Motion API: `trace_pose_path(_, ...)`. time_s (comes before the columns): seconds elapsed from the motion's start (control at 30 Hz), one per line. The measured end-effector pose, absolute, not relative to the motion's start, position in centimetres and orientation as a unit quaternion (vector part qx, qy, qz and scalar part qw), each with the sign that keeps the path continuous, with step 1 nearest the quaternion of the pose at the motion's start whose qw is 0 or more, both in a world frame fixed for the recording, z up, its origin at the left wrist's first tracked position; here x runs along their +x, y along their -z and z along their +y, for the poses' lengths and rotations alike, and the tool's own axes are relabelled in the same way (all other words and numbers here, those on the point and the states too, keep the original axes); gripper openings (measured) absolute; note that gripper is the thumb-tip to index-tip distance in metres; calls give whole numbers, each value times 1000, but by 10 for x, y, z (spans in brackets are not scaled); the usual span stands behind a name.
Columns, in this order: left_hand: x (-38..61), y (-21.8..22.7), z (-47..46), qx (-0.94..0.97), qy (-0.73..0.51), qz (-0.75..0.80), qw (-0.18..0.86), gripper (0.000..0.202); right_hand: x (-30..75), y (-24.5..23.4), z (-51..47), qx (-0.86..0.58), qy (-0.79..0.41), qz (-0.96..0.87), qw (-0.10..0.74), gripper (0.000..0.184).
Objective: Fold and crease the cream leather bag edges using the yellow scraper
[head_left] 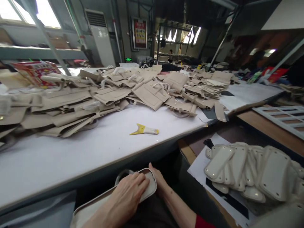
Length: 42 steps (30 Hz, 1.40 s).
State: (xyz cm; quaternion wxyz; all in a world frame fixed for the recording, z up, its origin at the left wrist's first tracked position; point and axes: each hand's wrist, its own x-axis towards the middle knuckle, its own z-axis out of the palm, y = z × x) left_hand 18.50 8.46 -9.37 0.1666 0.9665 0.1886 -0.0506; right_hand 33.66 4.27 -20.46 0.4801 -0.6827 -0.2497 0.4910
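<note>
A pale beige handbag [95,202] lies on my lap, its long rounded end panel with a dark-edged rim facing up. Part of a clear-wrapped loop handle [122,174] shows behind it. My left hand [129,191] lies over the bag, its bent fingers pressed together on the panel near the right end. Around the outer side of that rounded end wraps my right hand [158,179], thumb up along the rim; its other fingers are mostly hidden. Beyond them on the white table [95,152] rests a yellow-and-white forked tool [144,129], touched by neither hand.
Several flat beige bag pieces [152,91] are heaped across the table. At right, a pile of rounded off-white base panels [247,171] lies on white paper over a cardboard box [187,150]. A grey grid rack [285,115] lies beyond. The table edge runs just ahead of my hands.
</note>
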Motion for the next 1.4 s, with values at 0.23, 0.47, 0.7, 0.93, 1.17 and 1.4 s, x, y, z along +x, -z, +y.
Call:
trace_pose_path(0.23, 190, 97, 116, 949, -90, 182, 242, 28, 342, 140, -11, -694, -389, -433, 425, 41)
trace_pose_path(0.47, 211, 114, 154, 919, 0, 94, 382, 23, 323, 122, -3, -737, -309, -480, 361, 39)
trace_pose_path(0.7, 213, 126, 168, 876, 22, 122, 467, 27, 321, 127, 3, -750, -337, -465, 328, 41)
trace_pose_path(0.93, 227, 142, 179, 825, 67, 166, 536, 33, 315, 124, -2, -744, -358, -452, 337, 40)
trace_pose_path(1.17, 225, 137, 181, 813, 65, 173, 552, 35, 313, 129, 2, -767, -315, -472, 300, 47)
trace_pose_path(1.4, 221, 142, 178, 818, 58, 161, 549, 34, 310, 126, 2, -778, -285, -477, 294, 53)
